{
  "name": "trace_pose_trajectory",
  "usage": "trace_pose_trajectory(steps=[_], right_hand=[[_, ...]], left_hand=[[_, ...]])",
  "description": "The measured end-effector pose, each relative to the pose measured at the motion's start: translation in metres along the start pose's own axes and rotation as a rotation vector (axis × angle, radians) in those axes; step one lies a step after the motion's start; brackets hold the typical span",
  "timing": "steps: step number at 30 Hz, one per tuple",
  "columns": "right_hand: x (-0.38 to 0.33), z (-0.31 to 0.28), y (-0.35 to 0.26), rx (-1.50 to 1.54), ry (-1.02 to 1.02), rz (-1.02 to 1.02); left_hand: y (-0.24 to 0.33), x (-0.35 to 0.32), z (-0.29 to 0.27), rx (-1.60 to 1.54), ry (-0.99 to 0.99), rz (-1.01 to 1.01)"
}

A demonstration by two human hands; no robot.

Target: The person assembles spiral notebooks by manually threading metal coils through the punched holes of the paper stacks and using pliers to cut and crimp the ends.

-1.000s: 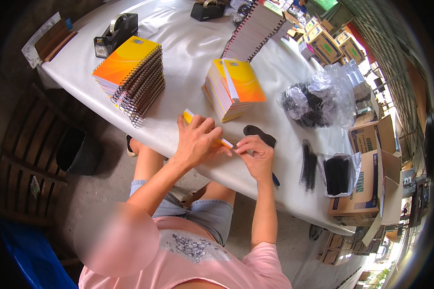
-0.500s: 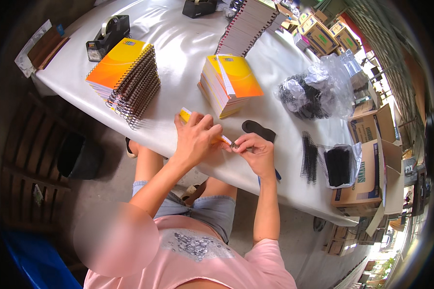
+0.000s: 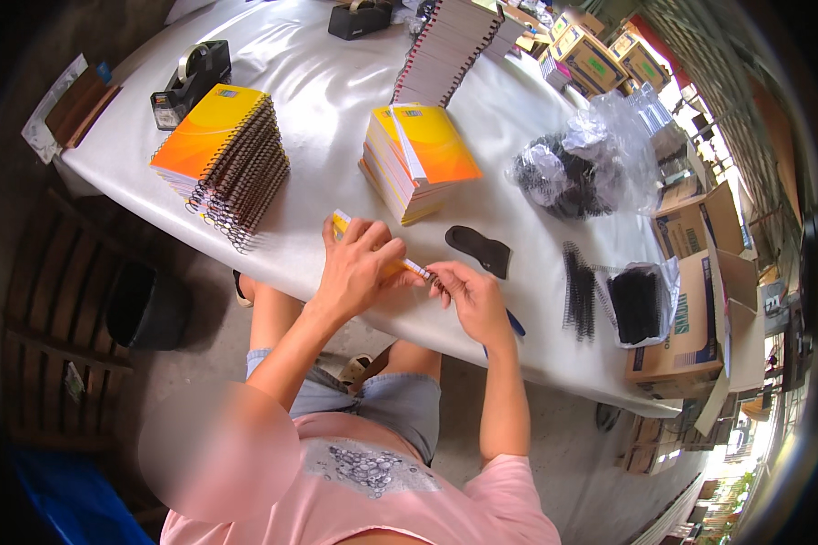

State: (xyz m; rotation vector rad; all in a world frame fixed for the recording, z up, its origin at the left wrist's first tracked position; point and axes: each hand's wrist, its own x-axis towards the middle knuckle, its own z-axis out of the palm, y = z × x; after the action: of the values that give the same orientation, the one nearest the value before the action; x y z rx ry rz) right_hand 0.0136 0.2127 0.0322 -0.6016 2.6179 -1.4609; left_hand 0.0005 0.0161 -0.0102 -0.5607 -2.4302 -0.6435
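Note:
Near the table's front edge, my left hand (image 3: 362, 263) grips a yellow-covered notebook (image 3: 340, 223), held on edge and mostly hidden by the fingers. At the notebook's right end, my right hand (image 3: 468, 295) pinches a dark binding coil (image 3: 433, 280) against its edge. Beyond my hands stands a stack of unbound yellow-orange notebooks (image 3: 424, 150), its top cover partly lifted. To the left is a pile of coil-bound notebooks (image 3: 214, 136) in the same colours. A black flat object (image 3: 478, 250) lies just past my right hand.
Loose black coils (image 3: 580, 291) and a wrapped bundle of coils (image 3: 636, 307) lie at right, beside an open cardboard box (image 3: 677, 318). A plastic bag of coils (image 3: 577, 173) sits behind them. A tape dispenser (image 3: 191, 82) stands at left; a tall notebook stack (image 3: 445, 54) rises at the back.
My right hand has turned, its fingers now lower around the coil at the notebook's edge. My left hand keeps its grip. The whole view has shifted slightly.

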Motion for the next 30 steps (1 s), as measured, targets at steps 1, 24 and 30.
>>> trace_pose_trajectory(steps=[1,24,30], right_hand=[[0.002,-0.004,0.002,0.085,-0.137,0.228],[0.006,-0.004,0.019,0.414,0.079,0.025],[0.015,-0.008,0.025,0.237,0.170,0.031]], left_hand=[[-0.002,0.001,0.000,-0.051,0.035,0.005],[-0.008,-0.001,0.003,-0.363,0.026,0.038],[-0.011,0.004,0.002,-0.382,0.024,0.061]])
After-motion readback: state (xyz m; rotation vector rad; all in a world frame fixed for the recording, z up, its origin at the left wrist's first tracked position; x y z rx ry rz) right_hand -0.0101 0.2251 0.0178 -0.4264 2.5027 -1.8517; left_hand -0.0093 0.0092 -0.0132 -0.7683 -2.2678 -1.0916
